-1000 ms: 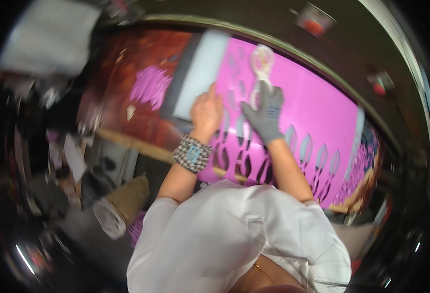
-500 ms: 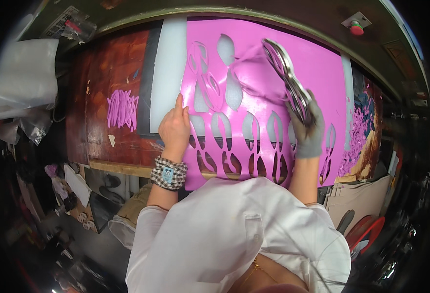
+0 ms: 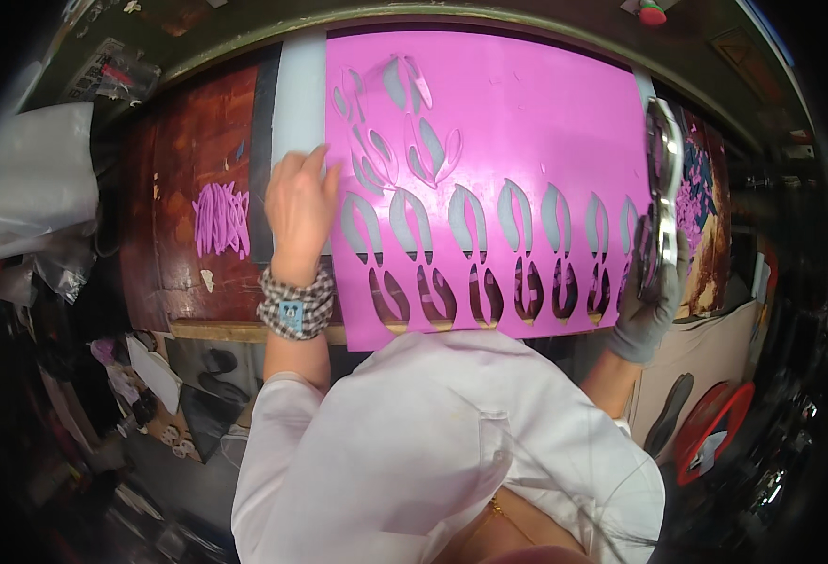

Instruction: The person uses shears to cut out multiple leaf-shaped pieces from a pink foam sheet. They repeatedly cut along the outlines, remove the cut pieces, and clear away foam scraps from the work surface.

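Observation:
A large pink sheet (image 3: 564, 122) lies over the worktable, with a row of paired sole-shaped holes along its near side. Loose pink outline pieces (image 3: 430, 158) rest on its far left part, among more holes. My right hand (image 3: 654, 315), in a grey glove, grips a metal cutting die (image 3: 665, 179) with a curved sole-like outline, held upright beside the sheet's right edge. My bare left hand (image 3: 299, 202) is just left of the sheet, over the pale board (image 3: 299, 89). Its fingers are loosely bent and apart, and nothing shows in them.
A bunch of thin pink strips (image 3: 221, 219) sits on the reddish-brown tabletop (image 3: 169, 188) at left. Pink and dark scraps (image 3: 694, 202) are heaped on the right. A red button (image 3: 652, 13) is on the machine at the back; clear plastic (image 3: 33, 179) hangs at far left.
The die has moved right, from above the sheet to its right edge. Pink pieces that trailed near it now lie at far left. My left hand has come off the sheet's left edge.

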A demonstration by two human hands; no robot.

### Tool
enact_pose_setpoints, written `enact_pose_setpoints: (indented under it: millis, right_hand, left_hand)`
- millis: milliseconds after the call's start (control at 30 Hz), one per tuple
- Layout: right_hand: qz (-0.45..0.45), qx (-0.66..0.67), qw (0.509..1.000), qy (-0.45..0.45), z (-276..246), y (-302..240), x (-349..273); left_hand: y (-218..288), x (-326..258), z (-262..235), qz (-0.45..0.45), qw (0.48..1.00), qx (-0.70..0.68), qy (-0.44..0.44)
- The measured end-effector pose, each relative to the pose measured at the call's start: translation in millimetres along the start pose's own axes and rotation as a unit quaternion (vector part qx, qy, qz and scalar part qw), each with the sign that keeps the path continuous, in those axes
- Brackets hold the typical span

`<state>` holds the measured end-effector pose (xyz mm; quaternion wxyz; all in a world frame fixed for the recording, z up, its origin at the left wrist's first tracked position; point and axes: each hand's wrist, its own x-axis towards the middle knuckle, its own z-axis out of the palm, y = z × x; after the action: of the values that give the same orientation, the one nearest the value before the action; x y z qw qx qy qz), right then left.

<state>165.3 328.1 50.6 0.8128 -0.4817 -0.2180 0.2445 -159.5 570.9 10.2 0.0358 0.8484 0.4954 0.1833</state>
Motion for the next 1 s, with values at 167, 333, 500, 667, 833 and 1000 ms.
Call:
enact_pose_setpoints:
  millis: [167, 333, 500, 667, 833, 1000]
  right_hand:
    - [0.022, -0.184, 0.981, 0.055, -0.1, 41.9, 15.5]
    - [-0.064, -0.531, 0.845, 0.011, -24.7, 86.7, 21.9]
    - [-0.158, -0.658, 0.735, -0.041, -47.6, 108.7, 12.6]
    - [-0.185, -0.669, 0.719, -0.022, -45.4, 113.3, 13.3]
    - [-0.191, -0.670, 0.717, -0.023, -41.9, 112.2, 14.8]
    - [-0.183, -0.655, 0.733, -0.028, -46.4, 115.9, 16.1]
  left_hand:
    - [58.3, 27.0, 46.0, 0.197, 0.967, -0.162, -0.003]
    - [66.7, 21.5, 86.4, 0.216, 0.970, -0.108, 0.027]
    - [31.1, 69.4, 70.0, -0.158, 0.854, -0.489, -0.081]
    - [-53.1, 127.7, 15.1, -0.220, 0.604, -0.732, 0.224]
    - [-30.7, 153.3, 71.4, -0.063, 0.964, -0.253, 0.042]
    - [19.2, 174.2, 132.1, -0.102, 0.989, -0.104, -0.013]
